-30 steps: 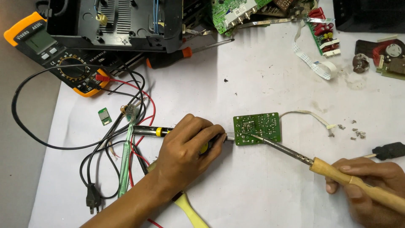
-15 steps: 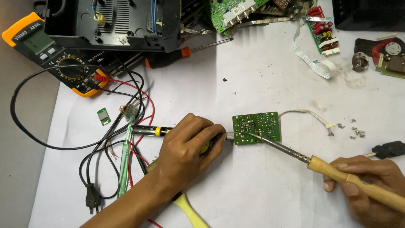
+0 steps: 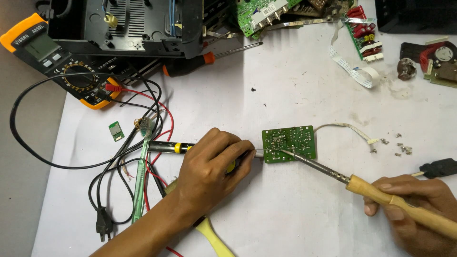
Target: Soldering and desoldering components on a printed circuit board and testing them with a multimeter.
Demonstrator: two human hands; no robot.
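The right hand [image 3: 409,207], fingers clamped on the soldering iron [image 3: 333,173], has nudged its tip further onto the green circuit board [image 3: 289,143]; left hand [image 3: 212,164] stays gripping a black-yellow tool [image 3: 171,147] beside it.

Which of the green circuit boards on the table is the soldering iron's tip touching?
The mid-sized board at the centre of the white sheet, between both hands. The tiny green board lies far left by the cables; the larger ones sit at the top edge, untouched.
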